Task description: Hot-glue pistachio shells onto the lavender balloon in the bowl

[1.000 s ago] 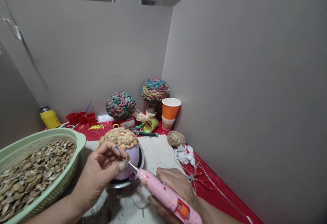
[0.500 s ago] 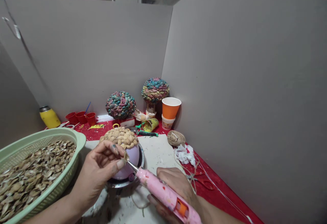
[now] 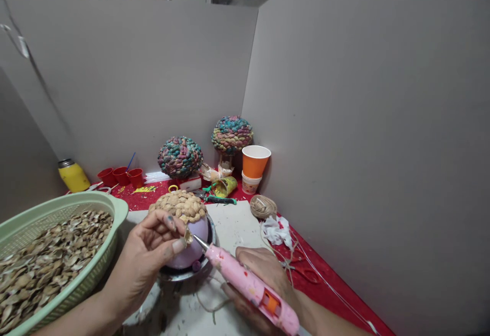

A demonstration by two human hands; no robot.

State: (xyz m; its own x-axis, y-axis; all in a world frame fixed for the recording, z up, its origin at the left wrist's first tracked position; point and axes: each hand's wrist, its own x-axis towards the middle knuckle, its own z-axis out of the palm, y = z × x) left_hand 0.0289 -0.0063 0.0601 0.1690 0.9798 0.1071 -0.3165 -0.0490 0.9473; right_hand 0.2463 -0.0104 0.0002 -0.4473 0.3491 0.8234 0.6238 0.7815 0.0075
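My left hand (image 3: pixel 153 249) pinches a small nut shell (image 3: pixel 188 236) between thumb and fingertips, its hollow side turned toward the glue gun. My right hand (image 3: pixel 264 280) grips a pink hot glue gun (image 3: pixel 245 285), whose metal tip points at the shell with a small gap between. Behind my left fingers, a lilac balloon (image 3: pixel 199 231) sits in a dark metal bowl (image 3: pixel 184 276). Tan shells (image 3: pixel 179 204) cover the balloon's upper part in overlapping rows. My left hand hides some of the balloon.
On the left stands a green colander (image 3: pixel 109 200) full of shells. Two multicoloured shell domes (image 3: pixel 180 157), red cups (image 3: pixel 135 177), orange cup (image 3: pixel 255 161) and a yellow jar (image 3: pixel 73 175) stand behind. Twine ball (image 3: pixel 263 207), tissue (image 3: pixel 277 231) and scissors (image 3: pixel 306 273) lie right. Grey panels enclose the table.
The glue gun's tip has drawn back slightly to the right from the shell, opening a small gap. My left hand still holds the shell in nearly the same place.
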